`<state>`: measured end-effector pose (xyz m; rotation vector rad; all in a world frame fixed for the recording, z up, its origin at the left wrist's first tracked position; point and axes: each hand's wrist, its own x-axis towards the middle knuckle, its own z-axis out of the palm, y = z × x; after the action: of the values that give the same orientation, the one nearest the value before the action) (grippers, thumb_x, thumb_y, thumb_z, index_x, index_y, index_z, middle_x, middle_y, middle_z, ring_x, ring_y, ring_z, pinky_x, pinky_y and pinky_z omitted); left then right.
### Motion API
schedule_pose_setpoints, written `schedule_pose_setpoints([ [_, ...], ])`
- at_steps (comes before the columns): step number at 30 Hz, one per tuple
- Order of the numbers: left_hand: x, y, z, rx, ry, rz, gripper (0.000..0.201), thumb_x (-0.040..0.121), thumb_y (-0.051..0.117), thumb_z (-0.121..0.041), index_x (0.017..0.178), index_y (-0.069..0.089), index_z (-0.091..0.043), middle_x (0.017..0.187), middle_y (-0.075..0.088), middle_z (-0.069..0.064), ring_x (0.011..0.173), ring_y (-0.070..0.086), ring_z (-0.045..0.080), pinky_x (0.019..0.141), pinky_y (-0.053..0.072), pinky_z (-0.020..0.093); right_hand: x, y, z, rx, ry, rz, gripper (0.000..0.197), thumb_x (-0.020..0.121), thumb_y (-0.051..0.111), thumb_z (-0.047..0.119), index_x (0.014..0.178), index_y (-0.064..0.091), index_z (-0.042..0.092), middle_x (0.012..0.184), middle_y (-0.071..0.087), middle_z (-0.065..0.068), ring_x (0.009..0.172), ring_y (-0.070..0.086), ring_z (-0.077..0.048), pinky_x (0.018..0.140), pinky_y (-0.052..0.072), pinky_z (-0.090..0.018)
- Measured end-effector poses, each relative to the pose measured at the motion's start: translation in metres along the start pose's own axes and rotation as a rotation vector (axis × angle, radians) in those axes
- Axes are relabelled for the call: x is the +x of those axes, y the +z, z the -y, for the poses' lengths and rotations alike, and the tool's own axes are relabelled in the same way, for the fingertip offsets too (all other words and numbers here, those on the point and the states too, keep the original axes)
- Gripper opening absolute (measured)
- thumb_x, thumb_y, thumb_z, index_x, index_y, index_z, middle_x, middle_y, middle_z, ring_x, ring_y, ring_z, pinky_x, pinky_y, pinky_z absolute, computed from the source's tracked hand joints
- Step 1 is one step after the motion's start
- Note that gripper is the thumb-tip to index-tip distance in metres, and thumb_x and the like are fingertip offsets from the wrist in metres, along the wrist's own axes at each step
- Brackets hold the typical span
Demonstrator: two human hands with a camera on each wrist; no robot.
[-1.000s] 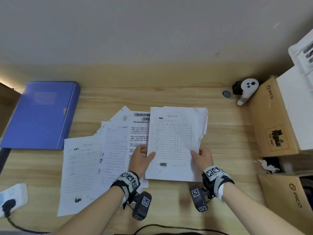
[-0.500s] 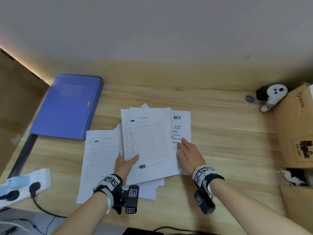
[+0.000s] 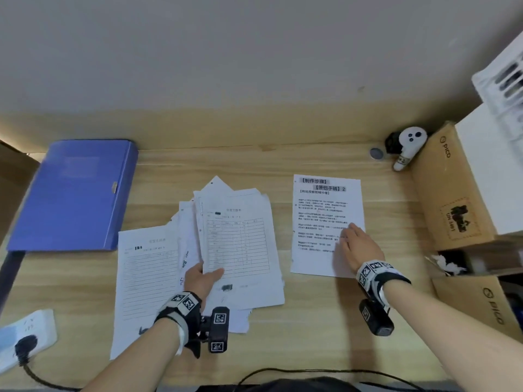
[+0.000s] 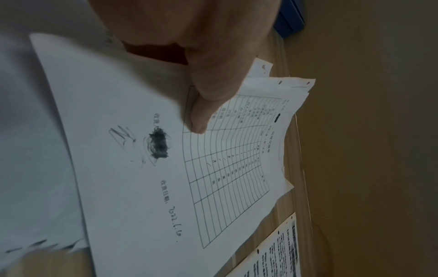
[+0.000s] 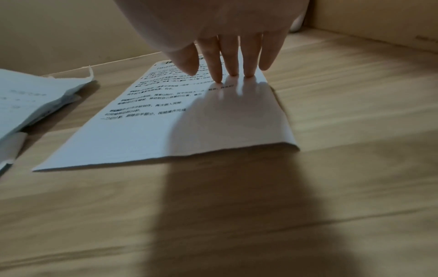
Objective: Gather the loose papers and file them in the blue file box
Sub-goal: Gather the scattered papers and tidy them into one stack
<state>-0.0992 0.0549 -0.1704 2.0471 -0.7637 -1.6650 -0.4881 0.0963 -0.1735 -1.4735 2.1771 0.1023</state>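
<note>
A closed blue file box (image 3: pixel 76 193) lies flat at the desk's far left. My left hand (image 3: pixel 202 278) pinches a stack of several white sheets (image 3: pixel 240 250), thumb (image 4: pixel 208 105) on top of the gridded form (image 4: pixel 227 168). More sheets fan out under it, and a lined sheet (image 3: pixel 144 281) lies flat to the left. To the right, a single printed text sheet (image 3: pixel 322 216) lies apart on the wood. My right hand (image 3: pixel 356 244) rests on it with straight fingers, fingertips (image 5: pixel 233 72) pressing the paper near its right edge.
Cardboard boxes (image 3: pixel 450 188) line the right side, with a white controller (image 3: pixel 407 145) and a small round grey disc (image 3: pixel 376 153) at the back right. A white power strip (image 3: pixel 25 338) with a black plug sits at the front left. A black cable (image 3: pixel 311 374) runs along the front edge.
My right hand has slid the printed text sheet out from the pile to the right, clear of the stack. My left hand still holds the gridded stack.
</note>
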Motion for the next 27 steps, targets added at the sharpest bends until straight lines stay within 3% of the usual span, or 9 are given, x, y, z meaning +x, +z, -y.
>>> schedule_pose_setpoints([
  [3, -0.005, 0.014, -0.004, -0.040, -0.007, -0.009, 0.040, 0.088, 0.068, 0.000, 0.126, 0.058, -0.002, 0.126, 0.064, 0.011, 0.099, 0.064, 0.027, 0.092, 0.051, 0.041, 0.003, -0.005, -0.007, 0.035, 0.003, -0.043, 0.042, 0.097, 0.031, 0.031, 0.121, 0.055, 0.007, 0.138, 0.044, -0.011, 0.125, 0.049, -0.033, 0.099, 0.043, -0.038],
  [6, -0.006, 0.024, -0.005, 0.037, 0.051, -0.086, 0.060, 0.088, 0.069, -0.008, 0.142, 0.044, -0.006, 0.134, 0.056, 0.007, 0.123, 0.056, 0.030, 0.105, 0.044, 0.043, 0.003, -0.002, 0.013, 0.175, -0.006, -0.114, 0.044, 0.101, 0.037, 0.030, 0.134, 0.049, 0.005, 0.149, 0.039, -0.013, 0.136, 0.039, -0.032, 0.109, 0.036, -0.039],
  [9, -0.008, 0.027, -0.005, 0.081, 0.175, -0.057, 0.044, 0.086, 0.069, -0.014, 0.129, 0.058, -0.014, 0.124, 0.067, 0.005, 0.115, 0.063, 0.028, 0.101, 0.050, 0.047, -0.003, 0.006, 0.056, 0.398, -0.076, -0.078, 0.043, 0.099, 0.046, 0.033, 0.136, 0.047, 0.011, 0.139, 0.048, -0.007, 0.125, 0.049, -0.025, 0.104, 0.040, -0.036],
  [13, -0.018, 0.019, -0.007, 0.067, 0.185, 0.058, 0.046, 0.088, 0.071, -0.017, 0.132, 0.057, -0.014, 0.122, 0.068, 0.000, 0.110, 0.065, 0.020, 0.101, 0.050, 0.043, -0.010, 0.024, 0.110, 0.807, 0.007, 0.122, 0.061, 0.086, 0.064, 0.048, 0.137, 0.047, 0.019, 0.124, 0.060, 0.003, 0.107, 0.060, -0.016, 0.096, 0.049, -0.037],
  [15, -0.019, 0.011, -0.004, 0.116, 0.196, 0.140, 0.047, 0.088, 0.071, -0.020, 0.133, 0.056, -0.016, 0.123, 0.067, -0.003, 0.112, 0.064, 0.016, 0.103, 0.049, 0.041, -0.009, 0.036, 0.125, 0.851, 0.011, 0.122, 0.064, 0.076, 0.068, 0.060, 0.130, 0.053, 0.028, 0.120, 0.067, 0.009, 0.105, 0.065, -0.014, 0.092, 0.053, -0.039],
  [18, -0.020, -0.006, -0.001, 0.193, 0.219, 0.202, 0.037, 0.087, 0.072, -0.020, 0.123, 0.061, -0.018, 0.111, 0.069, -0.009, 0.101, 0.065, 0.006, 0.096, 0.052, 0.031, -0.007, 0.046, 0.141, 0.868, 0.043, 0.081, 0.038, 0.078, 0.074, 0.030, 0.114, 0.067, 0.017, 0.111, 0.073, -0.003, 0.099, 0.069, -0.022, 0.086, 0.057, -0.043],
  [20, -0.014, -0.017, 0.003, 0.198, 0.270, 0.086, 0.028, 0.087, 0.071, -0.015, 0.113, 0.061, -0.017, 0.104, 0.067, -0.008, 0.095, 0.064, 0.007, 0.088, 0.052, 0.023, -0.008, 0.048, 0.146, 0.899, 0.081, 0.057, 0.023, 0.081, 0.072, 0.012, 0.103, 0.071, 0.007, 0.105, 0.073, -0.012, 0.095, 0.070, -0.029, 0.080, 0.058, -0.042],
  [23, 0.003, -0.040, 0.010, 0.206, 0.298, -0.181, 0.038, 0.085, 0.070, -0.011, 0.120, 0.057, -0.014, 0.117, 0.058, -0.001, 0.111, 0.054, 0.016, 0.093, 0.046, 0.029, -0.013, 0.047, 0.145, 0.845, 0.062, 0.008, 0.038, 0.080, 0.074, 0.023, 0.110, 0.069, 0.001, 0.105, 0.071, -0.014, 0.098, 0.067, -0.029, 0.076, 0.049, -0.033],
  [27, 0.019, -0.058, 0.008, 0.220, 0.228, -0.238, 0.054, 0.083, 0.071, -0.013, 0.132, 0.048, -0.011, 0.124, 0.051, 0.004, 0.112, 0.053, 0.021, 0.093, 0.046, 0.034, -0.020, 0.054, 0.150, 0.751, 0.118, 0.030, 0.035, 0.084, 0.071, 0.015, 0.115, 0.066, 0.000, 0.110, 0.069, -0.017, 0.100, 0.065, -0.030, 0.078, 0.049, -0.034],
])
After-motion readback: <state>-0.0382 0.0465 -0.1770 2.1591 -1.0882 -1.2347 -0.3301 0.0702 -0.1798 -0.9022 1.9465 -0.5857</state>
